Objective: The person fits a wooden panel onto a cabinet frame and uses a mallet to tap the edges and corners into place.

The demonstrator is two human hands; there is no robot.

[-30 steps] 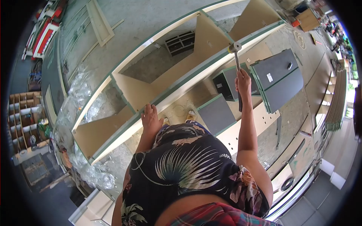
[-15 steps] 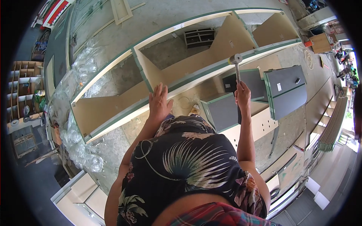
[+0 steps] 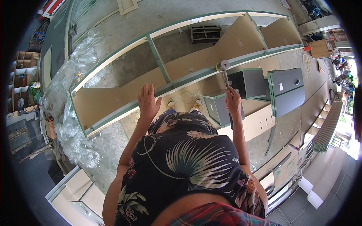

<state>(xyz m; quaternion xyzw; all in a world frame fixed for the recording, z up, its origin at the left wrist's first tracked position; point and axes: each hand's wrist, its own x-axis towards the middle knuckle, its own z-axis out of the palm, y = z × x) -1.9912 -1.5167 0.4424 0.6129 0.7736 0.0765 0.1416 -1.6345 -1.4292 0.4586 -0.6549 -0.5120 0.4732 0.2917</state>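
A long wooden cabinet frame (image 3: 188, 78) with green edges lies across the view in front of me. My left hand (image 3: 149, 101) is at its near edge, fingers stretched out and slightly apart, holding nothing. An upright green-edged divider (image 3: 158, 58) rises just ahead and to the right of that hand. In my right hand (image 3: 233, 101) is a hammer (image 3: 225, 75), gripped round the handle with its head up, overlapping the frame's near rail in this view.
Dark grey drawer boxes (image 3: 249, 83) and a dark cabinet (image 3: 287, 92) stand to the right. Crumpled clear plastic wrap (image 3: 75, 124) lies along the left. Behind the frame sits a small dark rack (image 3: 205, 34). A pale panel with holes (image 3: 256, 122) lies near my right forearm.
My left hand has moved left along the near edge, away from the divider. My right hand and the hammer have shifted left too. The view has moved slightly.
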